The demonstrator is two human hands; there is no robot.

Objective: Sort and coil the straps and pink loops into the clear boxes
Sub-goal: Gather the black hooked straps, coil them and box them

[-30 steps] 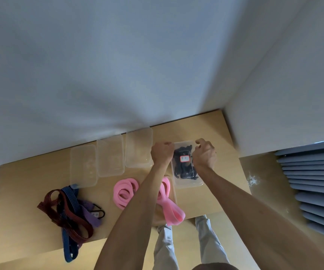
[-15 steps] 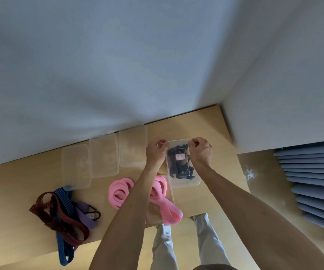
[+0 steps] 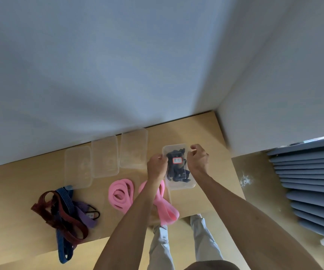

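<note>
So it's a light wood worktop [image 3: 206, 133] shoved right into a corner, back edge against a plain pale grey-blue wall [image 3: 98, 65]. A second wall [image 3: 283, 75] meets it at the worktop's right end. Right of the worktop there's a tan floor [image 3: 254, 182] with a whitish scuff mark [image 3: 245, 180], and beyond that blue slatted blinds [image 3: 313, 182]. Soft, even daylight, no harsh shadows.

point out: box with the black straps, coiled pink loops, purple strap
box with the black straps [image 3: 182, 185]: head view, clear near wall below the black bundle.
coiled pink loops [image 3: 120, 193]: head view, middle of the coil on the table.
purple strap [image 3: 83, 211]: head view, flat stretch right of the maroon strap.
</note>
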